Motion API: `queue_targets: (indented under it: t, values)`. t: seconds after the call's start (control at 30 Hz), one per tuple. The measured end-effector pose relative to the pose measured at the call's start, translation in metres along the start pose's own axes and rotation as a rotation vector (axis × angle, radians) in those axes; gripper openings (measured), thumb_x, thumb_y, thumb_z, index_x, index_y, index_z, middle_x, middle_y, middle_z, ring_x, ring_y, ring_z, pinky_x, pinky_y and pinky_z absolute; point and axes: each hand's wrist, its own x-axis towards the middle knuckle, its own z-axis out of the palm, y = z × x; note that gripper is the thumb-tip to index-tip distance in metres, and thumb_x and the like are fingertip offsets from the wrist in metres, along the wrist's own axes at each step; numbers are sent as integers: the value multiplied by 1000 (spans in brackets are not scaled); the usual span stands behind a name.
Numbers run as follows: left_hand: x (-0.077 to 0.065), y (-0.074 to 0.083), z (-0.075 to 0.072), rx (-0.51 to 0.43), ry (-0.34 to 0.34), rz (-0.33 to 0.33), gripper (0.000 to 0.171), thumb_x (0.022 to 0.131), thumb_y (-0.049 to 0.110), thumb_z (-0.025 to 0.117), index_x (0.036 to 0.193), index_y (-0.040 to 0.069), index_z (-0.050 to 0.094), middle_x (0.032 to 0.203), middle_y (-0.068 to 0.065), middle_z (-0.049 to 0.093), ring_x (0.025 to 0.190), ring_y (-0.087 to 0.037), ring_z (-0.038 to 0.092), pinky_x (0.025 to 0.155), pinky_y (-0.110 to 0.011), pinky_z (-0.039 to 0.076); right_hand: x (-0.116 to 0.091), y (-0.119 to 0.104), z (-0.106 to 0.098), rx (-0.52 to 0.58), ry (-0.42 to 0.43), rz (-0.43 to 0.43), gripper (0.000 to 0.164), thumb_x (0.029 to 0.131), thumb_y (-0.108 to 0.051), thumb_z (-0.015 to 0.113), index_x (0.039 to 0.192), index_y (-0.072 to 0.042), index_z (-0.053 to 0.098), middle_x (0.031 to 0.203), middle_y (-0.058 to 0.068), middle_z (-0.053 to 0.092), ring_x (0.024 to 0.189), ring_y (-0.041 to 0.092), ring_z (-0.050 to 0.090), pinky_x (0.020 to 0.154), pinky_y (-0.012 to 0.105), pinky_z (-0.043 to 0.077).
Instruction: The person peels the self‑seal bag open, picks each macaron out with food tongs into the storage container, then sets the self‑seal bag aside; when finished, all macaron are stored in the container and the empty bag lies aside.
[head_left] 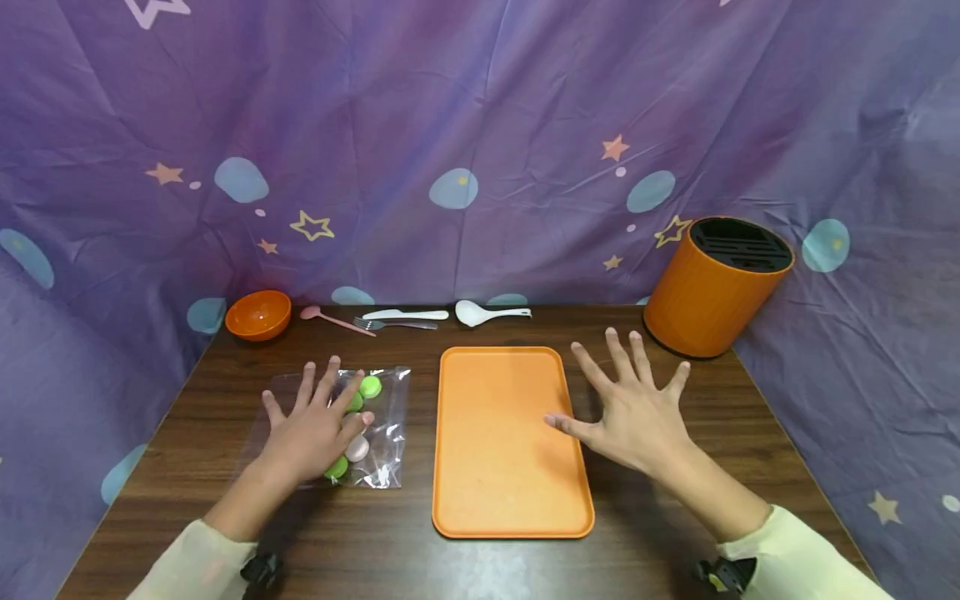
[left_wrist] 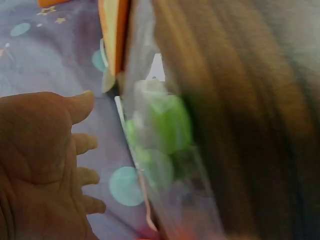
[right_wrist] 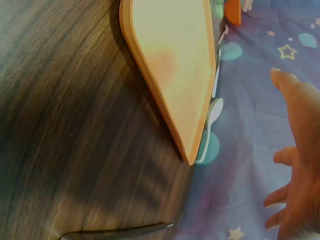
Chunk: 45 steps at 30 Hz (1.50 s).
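Observation:
My left hand [head_left: 309,433], fingers spread, hovers over a clear plastic bag [head_left: 386,450] that holds several green and white round pieces, one of them a green disc [head_left: 371,387]. In the left wrist view the palm stands apart from the bag and grips nothing. My right hand [head_left: 633,412] is also spread, over the right edge of an orange tray [head_left: 502,450]. The right wrist view shows that hand [right_wrist: 300,170] raised above the table with nothing in it.
Along the back lie an orange bowl [head_left: 258,317], a pink spoon [head_left: 337,321], a white knife [head_left: 405,315], a fork [head_left: 397,325] and a white ladle [head_left: 472,313]. An orange knife block [head_left: 708,292] stands at the back right, before a purple curtain [head_left: 480,125].

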Motion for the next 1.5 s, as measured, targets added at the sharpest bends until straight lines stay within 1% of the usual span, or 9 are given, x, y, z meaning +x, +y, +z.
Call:
queue_targets:
  t: [0.13, 0.27, 0.57, 0.73, 0.93, 1.03, 1.1, 1.27, 1.5]
  values:
    - [0, -7, 11, 13, -28, 28, 71, 114, 53, 53, 175, 22, 35, 186, -19, 13, 169, -57, 5, 113, -99, -4, 5, -6, 4, 1, 4, -17, 116, 81, -104, 53, 175, -40, 31, 186, 18, 17, 173, 48, 10, 114, 99, -4]
    - [-2, -11, 17, 23, -61, 46, 70, 115, 52, 53, 174, 19, 37, 185, -20, 18, 168, -59, 10, 112, -100, 0, 9, -12, 8, 8, -14, -32, 116, 81, -104, 51, 176, -40, 30, 187, 17, 16, 173, 47, 9, 115, 98, -5]
    - [-2, -17, 19, 39, -92, 66, 71, 116, 55, 49, 174, 16, 37, 183, -18, 26, 168, -58, 16, 112, -100, 2, 15, -24, 14, 12, -41, -54, 115, 83, -103, 51, 176, -39, 27, 187, 15, 16, 174, 45, 9, 116, 97, -7]
    - [-1, -20, 18, 32, -127, 75, 73, 115, 56, 49, 174, 15, 36, 184, -18, 24, 168, -57, 16, 114, -99, 4, 17, -33, 18, 23, -54, -78, 113, 85, -102, 52, 176, -38, 30, 187, 14, 16, 174, 44, 9, 116, 97, -6]
    - [1, -22, 19, -18, -169, 68, 75, 116, 55, 48, 176, 14, 31, 186, -18, 15, 168, -56, 15, 115, -97, 17, 21, -44, 25, 33, -55, -113, 108, 88, -97, 54, 176, -39, 29, 187, 13, 18, 174, 43, 10, 116, 98, -3]
    - [2, -23, 21, -29, -172, 70, 76, 116, 56, 47, 176, 15, 29, 187, -17, 13, 168, -57, 15, 115, -96, 19, 23, -50, 28, 26, -62, -127, 107, 89, -96, 54, 176, -40, 28, 187, 13, 17, 175, 42, 10, 116, 98, -3]
    - [2, -23, 21, -32, -168, 75, 76, 116, 56, 47, 176, 15, 29, 187, -17, 13, 168, -57, 16, 114, -97, 20, 26, -55, 31, 17, -62, -142, 106, 89, -96, 55, 176, -39, 30, 186, 13, 19, 174, 42, 11, 116, 98, -1]
    - [1, -26, 23, -46, -158, 88, 75, 116, 56, 47, 176, 14, 30, 187, -17, 14, 168, -57, 16, 115, -96, 20, 39, -68, 38, 4, -50, -200, 103, 90, -92, 59, 173, -35, 38, 185, 14, 26, 173, 43, 17, 114, 99, 5]
    - [0, -27, 21, -64, -146, 93, 77, 114, 57, 49, 175, 13, 32, 187, -15, 16, 167, -58, 18, 114, -97, 18, 66, -93, 50, 26, -87, -309, 95, 95, -86, 60, 172, -35, 41, 184, 10, 30, 172, 42, 20, 116, 98, 6]
